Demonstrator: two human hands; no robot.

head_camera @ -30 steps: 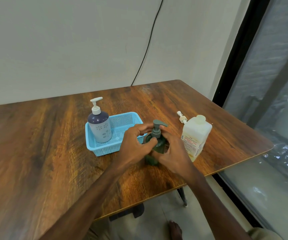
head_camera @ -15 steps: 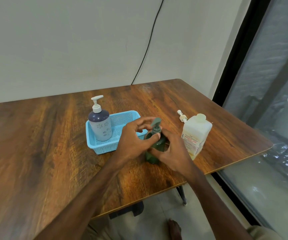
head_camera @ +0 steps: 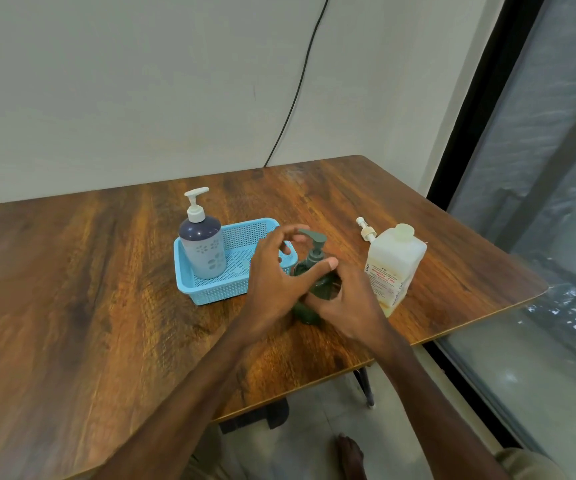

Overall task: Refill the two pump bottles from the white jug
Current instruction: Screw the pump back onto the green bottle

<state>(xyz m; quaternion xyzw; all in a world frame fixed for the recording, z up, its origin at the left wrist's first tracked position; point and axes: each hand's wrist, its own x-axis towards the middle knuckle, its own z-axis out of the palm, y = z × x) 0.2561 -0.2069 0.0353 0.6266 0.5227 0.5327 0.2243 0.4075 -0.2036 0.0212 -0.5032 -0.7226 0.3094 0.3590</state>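
The right hand point(head_camera: 349, 301) grips the green pump bottle point(head_camera: 321, 289), the left hand point(head_camera: 272, 282) pinches its collar point(head_camera: 314, 259), apparently unscrewing; next, lift the pump clear.

Soft even daylight, wide-angle edge distortion

Both grips crowd the green pump bottle point(head_camera: 315, 257): the left grip point(head_camera: 272, 282) curls round its neck and the right grip point(head_camera: 349, 299) wraps its body. Just left of the left grip sits the blue basket point(head_camera: 210, 294), with the purple pump bottle point(head_camera: 203, 249) standing tall in its far-left end. Just right of the right grip stands the white jug point(head_camera: 394, 261) — a loose pump point(head_camera: 366, 230) lies beyond it. Nearer than both grips, and well to their left, the worktop point(head_camera: 72, 306) shows open wood.
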